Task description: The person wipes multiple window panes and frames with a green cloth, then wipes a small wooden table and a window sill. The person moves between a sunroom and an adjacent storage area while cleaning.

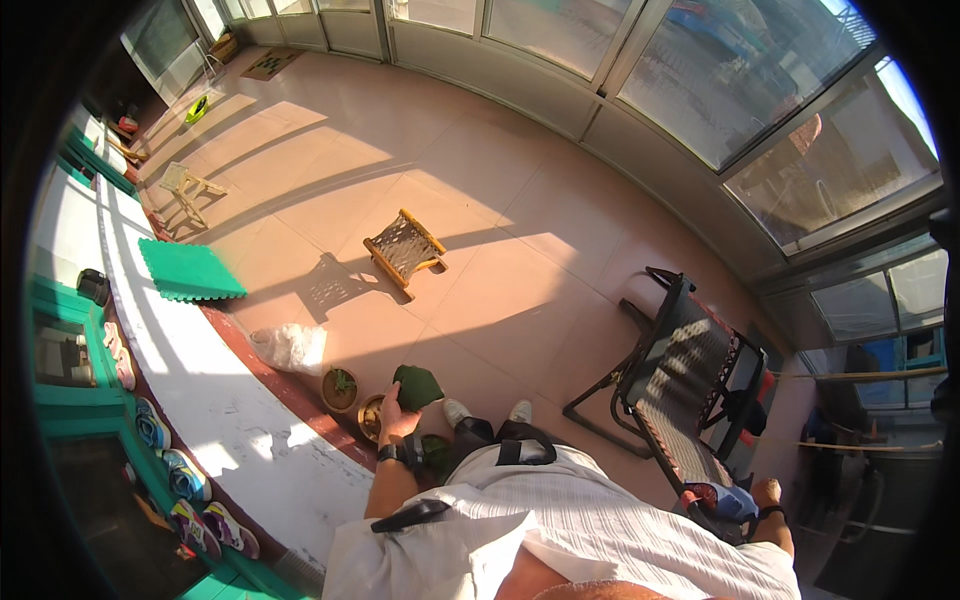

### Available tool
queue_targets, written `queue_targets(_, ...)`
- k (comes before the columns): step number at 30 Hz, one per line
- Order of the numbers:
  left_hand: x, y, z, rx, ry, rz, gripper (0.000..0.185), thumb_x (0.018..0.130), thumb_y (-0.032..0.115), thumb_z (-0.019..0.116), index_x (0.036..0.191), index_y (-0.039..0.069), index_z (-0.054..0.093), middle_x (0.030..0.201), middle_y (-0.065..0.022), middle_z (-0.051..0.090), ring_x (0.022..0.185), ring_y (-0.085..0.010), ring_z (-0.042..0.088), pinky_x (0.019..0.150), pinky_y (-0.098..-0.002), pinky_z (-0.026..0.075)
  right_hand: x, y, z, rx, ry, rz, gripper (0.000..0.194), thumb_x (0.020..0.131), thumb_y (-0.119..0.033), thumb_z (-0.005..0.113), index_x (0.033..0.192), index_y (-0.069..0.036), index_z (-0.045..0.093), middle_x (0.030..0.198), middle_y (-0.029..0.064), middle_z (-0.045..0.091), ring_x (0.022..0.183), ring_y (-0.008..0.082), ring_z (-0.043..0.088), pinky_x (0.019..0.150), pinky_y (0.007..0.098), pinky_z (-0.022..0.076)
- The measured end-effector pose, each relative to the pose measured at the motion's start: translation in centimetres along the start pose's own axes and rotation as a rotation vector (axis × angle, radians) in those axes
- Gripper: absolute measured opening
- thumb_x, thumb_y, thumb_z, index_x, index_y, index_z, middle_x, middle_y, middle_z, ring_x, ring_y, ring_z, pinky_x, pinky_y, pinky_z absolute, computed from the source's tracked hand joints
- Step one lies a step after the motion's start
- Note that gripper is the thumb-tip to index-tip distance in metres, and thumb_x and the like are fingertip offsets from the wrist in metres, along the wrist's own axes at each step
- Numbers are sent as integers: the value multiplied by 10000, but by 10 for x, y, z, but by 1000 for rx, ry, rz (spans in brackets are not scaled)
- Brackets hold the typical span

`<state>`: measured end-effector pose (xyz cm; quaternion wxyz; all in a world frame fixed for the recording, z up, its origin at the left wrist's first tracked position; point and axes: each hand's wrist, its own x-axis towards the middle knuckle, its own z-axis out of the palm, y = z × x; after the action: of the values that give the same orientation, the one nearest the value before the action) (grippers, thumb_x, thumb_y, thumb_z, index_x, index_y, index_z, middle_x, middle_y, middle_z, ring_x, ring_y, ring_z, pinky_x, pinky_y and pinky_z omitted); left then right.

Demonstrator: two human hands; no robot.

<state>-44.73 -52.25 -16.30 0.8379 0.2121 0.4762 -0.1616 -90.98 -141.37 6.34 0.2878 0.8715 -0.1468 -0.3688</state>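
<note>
My left hand (399,417), with a dark band at the wrist, grips a dark green object (418,387) of unclear kind. It is held above the floor, close to two round plant pots, one with a small green plant (342,381) and one with a brown rim (370,417). My right hand (766,493) is beside the lower end of a folding lounge chair (686,375), near a blue cloth (724,501). The fingers look curled, but whether they hold anything is not visible.
A low woven stool (406,250) stands on the tiled floor (480,315). A white plastic bag (294,347) lies by the white ledge (217,390), which carries a green foam mat (191,270). Several shoes (187,474) line the green window frame. A wooden stool (184,184) stands farther off.
</note>
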Motion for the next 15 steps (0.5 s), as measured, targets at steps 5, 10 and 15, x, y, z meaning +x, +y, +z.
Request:
queue_targets(5, 10, -72, 70, 170, -238, -161, 339, 994, 247, 628, 1301, 104, 630, 1304, -64, 675, 1207, -249, 631, 1032, -454, 498, -53, 1, 70, -239, -183, 76, 195, 879, -176, 600, 876, -74, 766, 940, 127, 754, 874, 275, 739, 719, 405, 568)
queue_targets(10, 17, -143, 138, 342, -426, -270, 352, 1006, 235, 605, 1333, 108, 632, 1342, -71, 668, 1226, -267, 631, 1065, -462, 487, -101, 30, 87, -14, -143, 242, 135, 855, -206, 681, 923, -143, 779, 959, 72, 758, 883, 247, 744, 707, 392, 572)
queue_targets(15, 30, -195, 175, 399, -521, -388, 381, 1033, 200, 542, 1375, 38, 587, 1389, -141, 629, 1278, -318, 601, 1124, -509, 451, -167, 53, 60, 779, 78, 940, 171, 845, -141, 661, 960, -87, 775, 998, 170, 742, 954, 340, 727, 775, 462, 581)
